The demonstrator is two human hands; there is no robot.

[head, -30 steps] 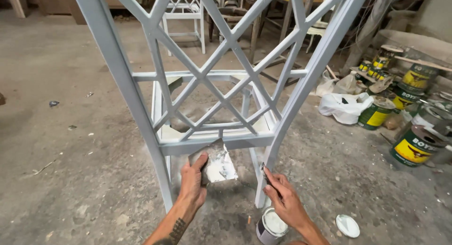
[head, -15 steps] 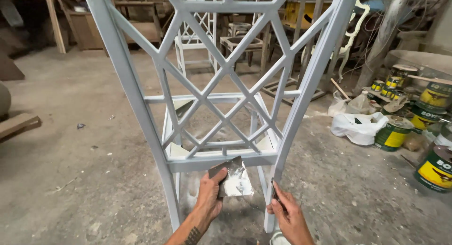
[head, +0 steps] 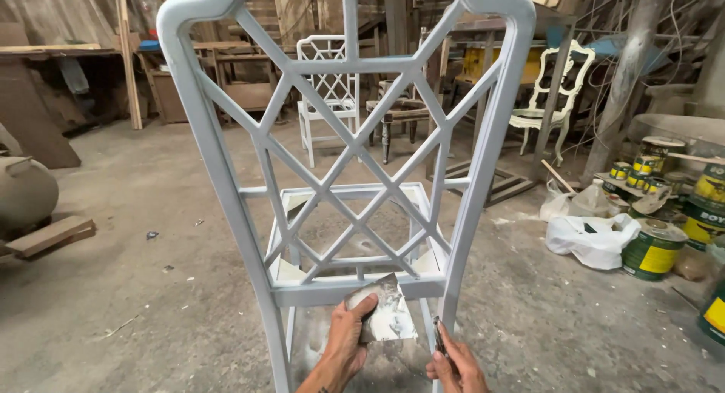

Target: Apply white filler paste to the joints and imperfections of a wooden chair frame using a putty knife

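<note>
A white-primed wooden chair frame [head: 226, 174] with a lattice back stands right in front of me, seen from behind. My left hand [head: 346, 344] holds a flat metal plate [head: 385, 317] smeared with white filler, just below the chair's rear seat rail [head: 332, 291]. My right hand [head: 457, 366] grips a small putty knife [head: 439, 339] beside the right rear leg, its blade pointing up.
Several paint cans [head: 653, 249] and a white plastic bag [head: 589, 238] lie on the floor at the right. More chairs [head: 328, 91] stand at the back. A round clay pot [head: 26, 193] and a wood plank [head: 49, 237] are at the left.
The view has tilted up, so the whole chair back shows now. Both hands have stayed below the seat rail with the plate and knife; the open can near my right hand has left the view.
</note>
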